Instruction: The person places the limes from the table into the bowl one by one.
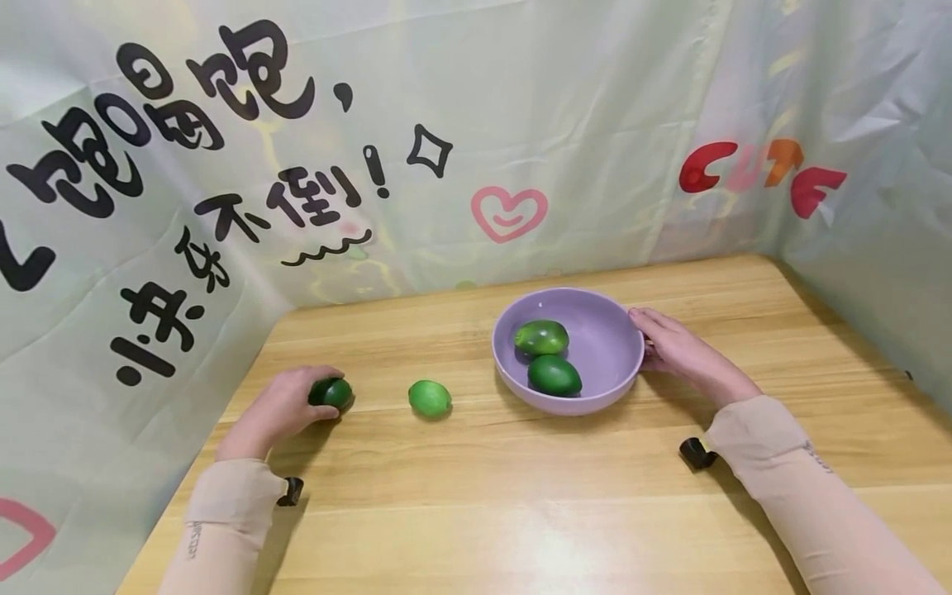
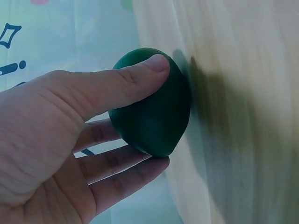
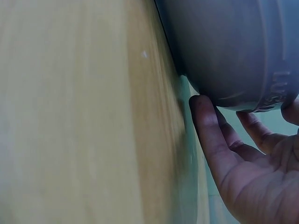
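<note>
In the head view my left hand (image 1: 286, 405) grips a dark green avocado (image 1: 338, 394) at the left of the table. The left wrist view shows the thumb across the smooth avocado (image 2: 149, 112), fingers behind it and its pointed end downward. To its right lies a brighter green lime (image 1: 430, 399). My right hand (image 1: 684, 351) touches the right side of a lilac bowl (image 1: 606, 343), its extended fingers (image 3: 210, 126) against the outer wall in the right wrist view. Inside the bowl are a mottled green oval fruit (image 1: 542, 338) and a dark green one (image 1: 554, 376).
The wooden table (image 1: 461, 504) ends at a pale printed curtain (image 1: 595, 165) along the back and both sides. Each sleeve has a small black device at the cuff, the right one (image 1: 697, 454) just above the tabletop.
</note>
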Tool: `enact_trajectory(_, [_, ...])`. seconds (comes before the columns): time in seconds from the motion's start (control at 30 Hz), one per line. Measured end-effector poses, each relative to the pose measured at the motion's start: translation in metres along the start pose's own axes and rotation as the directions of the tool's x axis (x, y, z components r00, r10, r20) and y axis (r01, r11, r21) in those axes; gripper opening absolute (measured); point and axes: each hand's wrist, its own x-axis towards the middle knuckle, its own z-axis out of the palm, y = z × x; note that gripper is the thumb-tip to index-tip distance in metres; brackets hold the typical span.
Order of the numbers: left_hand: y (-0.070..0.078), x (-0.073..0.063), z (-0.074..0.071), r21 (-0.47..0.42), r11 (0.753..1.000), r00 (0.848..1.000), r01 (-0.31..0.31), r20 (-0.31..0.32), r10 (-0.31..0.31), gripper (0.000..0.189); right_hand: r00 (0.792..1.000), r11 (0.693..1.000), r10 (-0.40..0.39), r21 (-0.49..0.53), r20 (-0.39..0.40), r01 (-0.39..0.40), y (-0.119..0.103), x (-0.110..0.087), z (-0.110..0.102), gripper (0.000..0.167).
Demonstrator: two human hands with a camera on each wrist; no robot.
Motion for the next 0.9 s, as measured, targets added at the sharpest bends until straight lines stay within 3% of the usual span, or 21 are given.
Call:
enact_trajectory(0.4, [0.008,0.019,-0.002,-0.022,0.999,0.997,0.038,0.064,-0.037,0.057,1.000,1.000,0.017,-0.004,-0.002,-0.017,-0.002,-0.001,0.000,0.071])
enact_trajectory(0.7, [0.016,0.028,-0.010,-0.003,0.999,0.999,-0.040,0.022,0.040,0.050,1.000,1.000,0.011,0.002,0.001,-0.011,-0.003,-0.002,0.001,0.071])
enact_trajectory(0.9, [0.022,0.033,-0.018,-0.006,1.000,0.999,-0.030,0.032,0.030,0.053,1.000,1.000,0.019,0.004,0.003,-0.019,-0.002,-0.001,0.000,0.071])
